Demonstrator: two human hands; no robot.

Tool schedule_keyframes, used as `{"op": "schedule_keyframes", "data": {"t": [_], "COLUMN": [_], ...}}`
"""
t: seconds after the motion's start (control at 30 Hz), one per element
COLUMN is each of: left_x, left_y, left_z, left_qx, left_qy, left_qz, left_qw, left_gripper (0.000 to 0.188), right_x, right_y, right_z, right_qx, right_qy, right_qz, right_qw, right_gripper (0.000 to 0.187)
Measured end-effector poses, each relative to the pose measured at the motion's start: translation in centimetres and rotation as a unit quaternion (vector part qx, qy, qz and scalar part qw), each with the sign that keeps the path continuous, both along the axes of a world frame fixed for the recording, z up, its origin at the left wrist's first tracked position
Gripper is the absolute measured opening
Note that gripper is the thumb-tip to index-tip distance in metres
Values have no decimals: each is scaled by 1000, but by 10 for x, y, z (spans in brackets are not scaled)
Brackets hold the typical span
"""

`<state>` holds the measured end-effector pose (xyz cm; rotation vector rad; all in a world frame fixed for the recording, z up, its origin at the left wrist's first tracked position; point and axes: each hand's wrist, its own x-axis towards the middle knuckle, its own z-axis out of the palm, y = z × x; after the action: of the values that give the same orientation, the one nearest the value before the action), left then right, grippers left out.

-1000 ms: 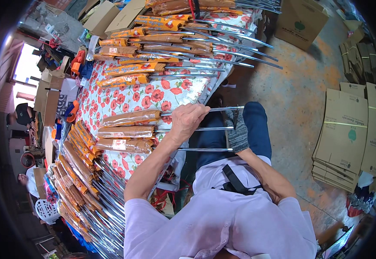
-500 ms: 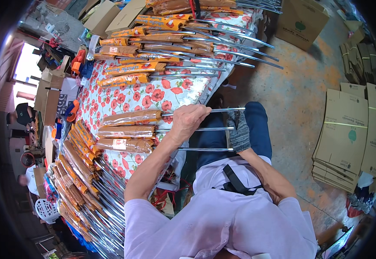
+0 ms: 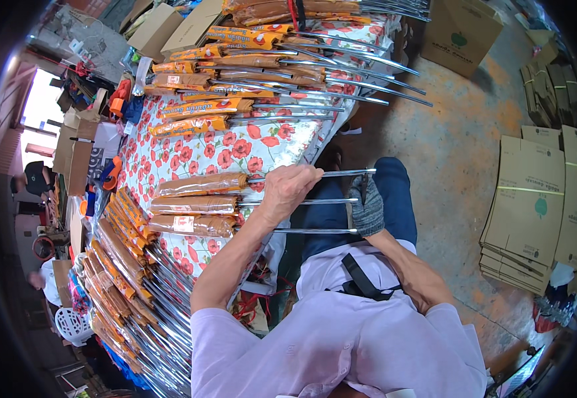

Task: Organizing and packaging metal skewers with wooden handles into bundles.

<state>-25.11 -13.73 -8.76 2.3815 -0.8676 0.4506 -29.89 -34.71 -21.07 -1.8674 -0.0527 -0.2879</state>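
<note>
Three metal rods with long brown heads wrapped in clear plastic lie side by side, the heads on a flowered tablecloth. My bare left hand is closed round the shaft of the farthest wrapped rod. The middle wrapped rod and the nearest wrapped rod point toward my lap, their shafts jutting past the table edge. My right hand, in a grey knitted glove, has its fingers drawn together at the tip of the farthest shaft. Something dark shows by those fingers, too small to make out.
More rods with orange and brown wrapped heads lie at the table's far side, and a large pile fans out at left. A cardboard box stands on the floor at far right. Flat cartons are stacked at right. A person is at far left.
My right hand's gloved fingers have come up to the tip of the farthest rod, which has dipped slightly toward me. My left hand keeps its hold, hardly moved.
</note>
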Motion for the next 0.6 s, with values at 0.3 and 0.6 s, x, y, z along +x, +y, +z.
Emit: {"op": "schedule_keyframes", "data": {"t": [0.3, 0.6], "left_x": [-3, 30], "left_y": [11, 27], "left_z": [16, 46], "left_qx": [23, 47], "left_qy": [108, 69], "left_qz": [33, 80], "left_qw": [993, 993], "left_gripper": [16, 20], "right_x": [-1, 7], "right_y": [-11, -44], "right_z": [-3, -26], "right_qx": [-39, -74], "right_qy": [-14, 97], "right_qz": [8, -27], "right_qw": [999, 992], "right_gripper": [26, 32]}}
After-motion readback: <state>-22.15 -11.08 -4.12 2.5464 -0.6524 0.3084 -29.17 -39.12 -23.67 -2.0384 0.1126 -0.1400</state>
